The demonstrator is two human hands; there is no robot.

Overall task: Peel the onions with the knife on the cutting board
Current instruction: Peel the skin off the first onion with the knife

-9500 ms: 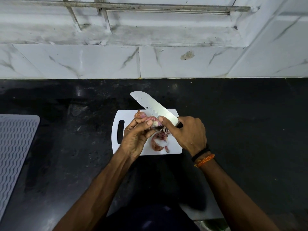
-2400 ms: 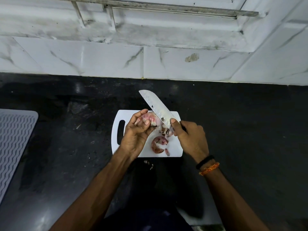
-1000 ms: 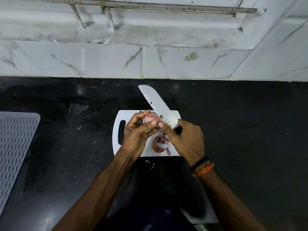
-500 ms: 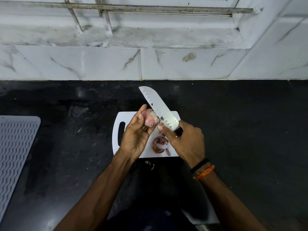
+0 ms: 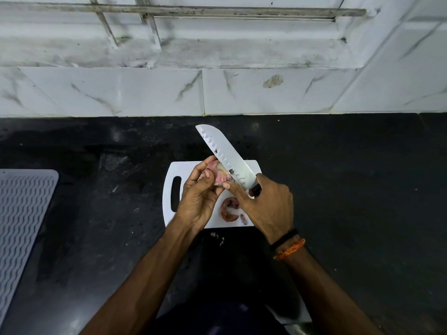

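Pinkish and partly peeled, the onion sits in the curled fingers of the left hand, raised above the white cutting board. Right hand grips the knife by its handle, thumb stretched toward the onion; the blade's long axis runs up-left, tip toward the tiled wall. Loose peel lies on the board. No writing can be read.

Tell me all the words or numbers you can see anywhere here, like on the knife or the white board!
None can be read.
knife: only dimples and dark specks on the blade, no brand mark to be made out.
cutting board: plain white.
ribbed grey mat: just a wavy pattern.
wall tiles: grey veins and a stain, no writing.
wristbands: a black one and an orange one, no lettering visible.
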